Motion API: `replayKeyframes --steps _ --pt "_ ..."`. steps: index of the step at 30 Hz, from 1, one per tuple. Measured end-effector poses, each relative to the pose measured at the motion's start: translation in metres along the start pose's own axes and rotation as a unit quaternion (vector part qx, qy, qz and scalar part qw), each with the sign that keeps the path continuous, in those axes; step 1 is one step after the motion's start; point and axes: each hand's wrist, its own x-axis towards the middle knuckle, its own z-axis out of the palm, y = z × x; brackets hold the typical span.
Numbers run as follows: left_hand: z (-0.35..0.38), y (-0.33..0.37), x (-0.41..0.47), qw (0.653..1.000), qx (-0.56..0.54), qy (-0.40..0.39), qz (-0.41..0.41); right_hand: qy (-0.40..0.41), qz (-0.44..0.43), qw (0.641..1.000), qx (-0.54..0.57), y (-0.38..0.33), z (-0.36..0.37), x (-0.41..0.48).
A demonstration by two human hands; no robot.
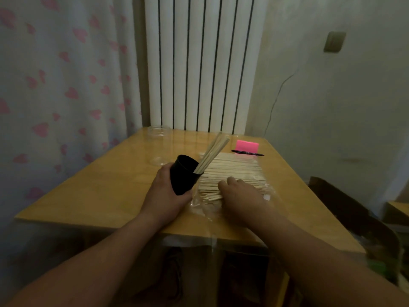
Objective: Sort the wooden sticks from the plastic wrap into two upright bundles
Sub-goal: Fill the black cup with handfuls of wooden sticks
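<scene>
A wooden bench (93, 191) stands before a white radiator (199, 63) and heart-print curtain (55, 85). The left hand (164, 191) grips a black cup (184, 173) holding several sticks (213, 152) — the right hand (240, 196) rests fingers-down on the wooden sticks (234, 169) lying on plastic wrap (203, 207); its grasp can't be told.

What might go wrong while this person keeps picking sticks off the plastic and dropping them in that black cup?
The black cup is tilted in the left hand, so the few sticks leaning out of it could slide out. The right hand presses on the loose pile of sticks; a careless sweep might roll some off the plastic wrap, which lies close to the table edge.
</scene>
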Motion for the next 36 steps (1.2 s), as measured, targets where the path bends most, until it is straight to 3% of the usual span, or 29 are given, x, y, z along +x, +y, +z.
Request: replayKeyframes --steps 4,8,11,16,20,24,27,30,36 --pt "-0.001 -0.001 -0.001 1.0 -0.006 -0.009 0.0 0.077 -0.008 0.997 0.02 -0.003 -0.003 -0.01" --pt "-0.002 0.001 -0.001 1.0 -0.009 -0.008 -0.004 0.217 0.007 0.971 0.105 0.003 -0.013 -0.016" --pt "-0.002 0.003 -0.001 1.0 -0.011 -0.006 -0.004 0.31 0.068 0.913 0.258 0.011 -0.026 -0.012" --pt "-0.003 0.002 -0.001 1.0 -0.014 -0.011 -0.008 0.352 0.186 0.799 0.451 0.019 -0.063 -0.007" --pt "-0.004 0.003 -0.003 1.0 -0.013 -0.011 -0.01 0.347 0.213 0.737 0.54 0.022 -0.09 -0.011" --pt "-0.003 0.004 -0.002 1.0 -0.01 -0.012 -0.009 0.354 0.153 0.689 0.614 0.017 -0.103 -0.014" --pt "-0.003 0.003 -0.003 1.0 -0.01 -0.012 -0.004 0.367 0.101 0.679 0.628 0.0 -0.108 -0.009" --pt "-0.003 0.003 -0.003 1.0 -0.013 -0.01 -0.003 0.334 0.11 0.698 0.623 -0.014 -0.104 0.004" --pt "-0.003 0.002 -0.003 1.0 -0.022 -0.012 0.002 0.234 0.147 0.803 0.528 -0.024 -0.079 0.027"
